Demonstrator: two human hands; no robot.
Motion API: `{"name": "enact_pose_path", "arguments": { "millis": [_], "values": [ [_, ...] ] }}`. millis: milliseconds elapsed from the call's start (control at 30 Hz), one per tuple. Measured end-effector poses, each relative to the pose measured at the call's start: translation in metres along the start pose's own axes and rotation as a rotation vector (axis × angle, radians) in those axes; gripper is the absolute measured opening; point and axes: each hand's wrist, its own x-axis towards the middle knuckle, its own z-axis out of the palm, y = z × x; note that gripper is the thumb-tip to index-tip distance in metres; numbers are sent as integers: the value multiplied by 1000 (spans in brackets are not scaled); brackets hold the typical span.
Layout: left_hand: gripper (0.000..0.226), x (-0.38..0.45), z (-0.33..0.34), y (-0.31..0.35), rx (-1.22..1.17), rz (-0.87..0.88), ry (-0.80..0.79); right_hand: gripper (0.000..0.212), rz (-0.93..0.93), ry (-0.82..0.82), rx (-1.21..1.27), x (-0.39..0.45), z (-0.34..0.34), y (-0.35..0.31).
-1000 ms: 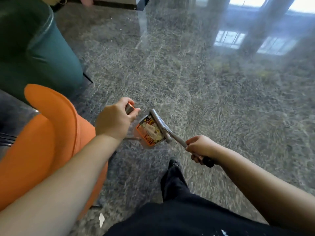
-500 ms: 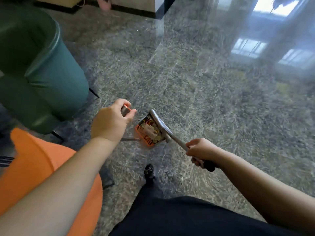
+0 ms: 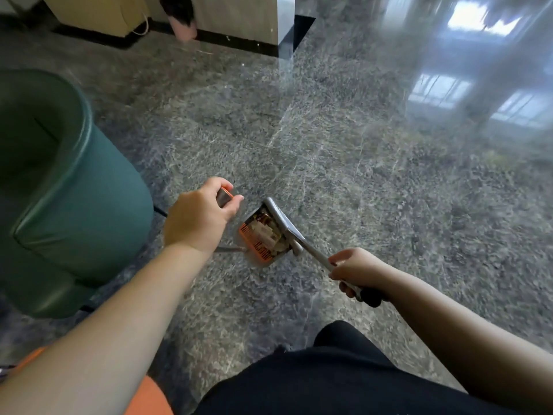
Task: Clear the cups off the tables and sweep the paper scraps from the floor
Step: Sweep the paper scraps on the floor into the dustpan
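Head view shows your left hand [image 3: 199, 218] gripping the dustpan handle [image 3: 223, 196] so the orange dustpan [image 3: 258, 241] keeps its paper scraps [image 3: 263, 232] above the floor [image 3: 344, 163], while your right hand [image 3: 357, 269] grips the broom [image 3: 287, 232] beside it.

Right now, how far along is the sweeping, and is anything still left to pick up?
Done: white scraps already lie in the orange dustpan. In hand: the left hand grips the dustpan's handle top and the right hand grips the broom handle, its grey head over the pan. Left: no scraps show on the grey floor here; no tables or cups are in view, so that part cannot be judged.
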Motion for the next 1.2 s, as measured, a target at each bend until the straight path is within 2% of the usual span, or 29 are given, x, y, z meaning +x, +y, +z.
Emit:
{"name": "enact_pose_path", "arguments": {
  "millis": [200,433,600,1000,1200],
  "values": [
    [26,125,34,-2,22,-36,2,34,-68,-12,-163,94,-61,-85],
    [26,272,70,0,47,-121,25,41,-55,-60,-158,205,-138,-199],
    [27,368,80,-5,46,-180,108,36,-83,-82,-213,273,-185,-289],
    [24,608,87,-89,28,-226,89,27,-81,-151,-293,427,-210,-504],
    [24,730,83,-120,52,-181,88,25,-60,-150,-211,487,-219,-603]
  ]
}}
